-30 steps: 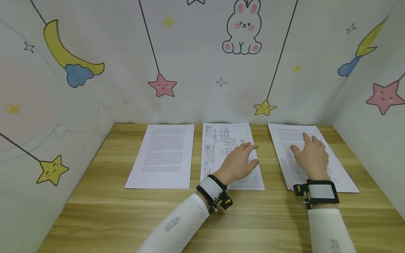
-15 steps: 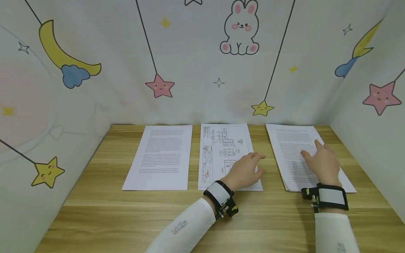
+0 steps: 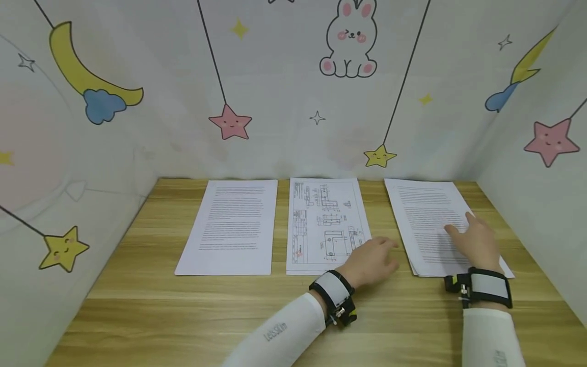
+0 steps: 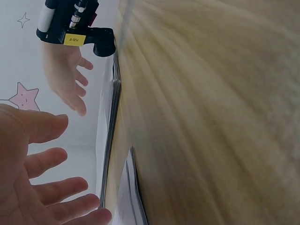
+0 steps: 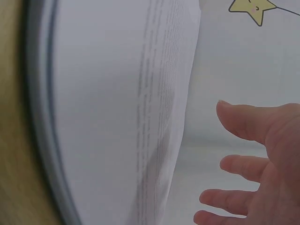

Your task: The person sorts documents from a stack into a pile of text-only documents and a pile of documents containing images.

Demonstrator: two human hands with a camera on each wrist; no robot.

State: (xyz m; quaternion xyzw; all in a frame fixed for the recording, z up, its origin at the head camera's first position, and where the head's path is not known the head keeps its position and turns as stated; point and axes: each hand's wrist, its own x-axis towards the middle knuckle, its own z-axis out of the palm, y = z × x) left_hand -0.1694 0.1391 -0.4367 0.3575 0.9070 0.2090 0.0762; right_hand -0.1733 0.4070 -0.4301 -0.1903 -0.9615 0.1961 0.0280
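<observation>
Three paper stacks lie on a wood-grain table. Printed text covers the left stack (image 3: 234, 229), technical drawings the middle stack (image 3: 316, 224), and text again the right stack (image 3: 426, 229). My left hand (image 3: 370, 262) is over the front right corner of the middle stack, fingers reaching into the gap beside it, relaxed and holding nothing. Over the right part of the right stack hovers my right hand (image 3: 479, 243), thumb and fingers spread. In the right wrist view the right hand's fingers (image 5: 243, 122) are apart from the sheets, whose thick layered edge shows.
The wooden table (image 3: 183, 316) ends at a white cloth backdrop (image 3: 275, 148) printed with stars, a moon and a rabbit. Cloth walls also stand at the left and right. Both wrists carry strapped cameras, and white sleeves cover the forearms.
Both hands have shifted right and toward the front. The left hand has uncovered more of the drawing, and the right hand has moved to the right side of its stack. The papers stay put.
</observation>
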